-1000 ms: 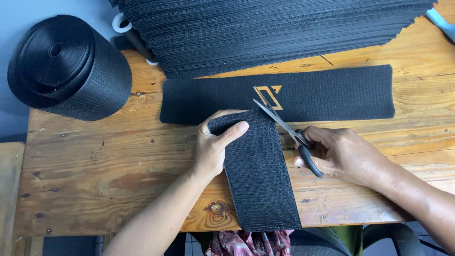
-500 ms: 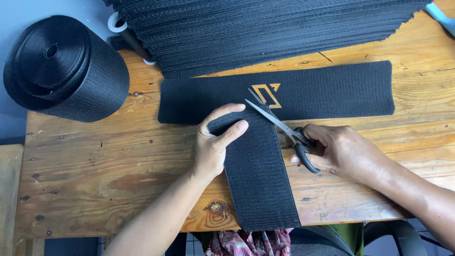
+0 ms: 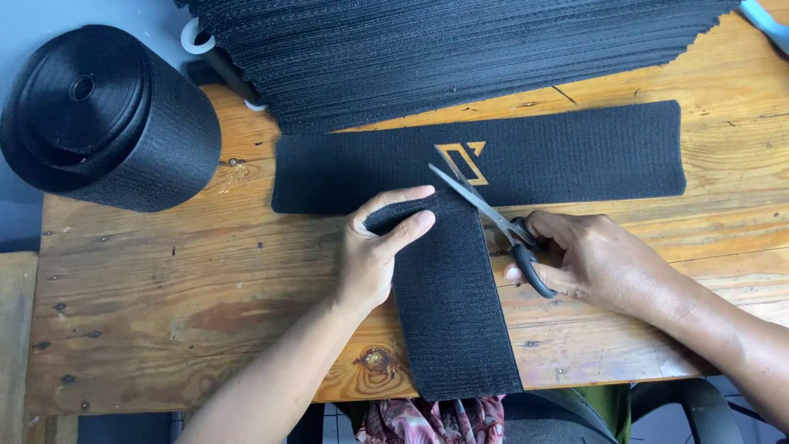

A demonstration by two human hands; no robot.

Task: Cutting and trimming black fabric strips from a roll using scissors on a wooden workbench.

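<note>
From above, your left hand [image 3: 374, 251] pinches the top corner of the black strip [image 3: 452, 304], fingers curled over its edge. The strip runs down past your wrist on the counter [image 3: 164, 288]. Your right hand [image 3: 596, 259] grips the scissors [image 3: 493, 222], blades pointing up-left, just beside the strip.

Hands and scissors at black webbing on a wooden tabletop [image 3: 164, 279]

The left hand [image 3: 370, 255] pinches the upper left corner of a black strip [image 3: 452, 312] that hangs over the near edge at 6 o'clock. The right hand [image 3: 600, 263] has its grip through the handles of the scissors [image 3: 493, 218], blades parted toward 10 o'clock over a long strip [image 3: 575, 156] bearing a cut-out emblem. A webbing roll [image 3: 107, 115] sits at 10 o'clock, and a stack of cut pieces [image 3: 460, 49] lies at 12.
</note>
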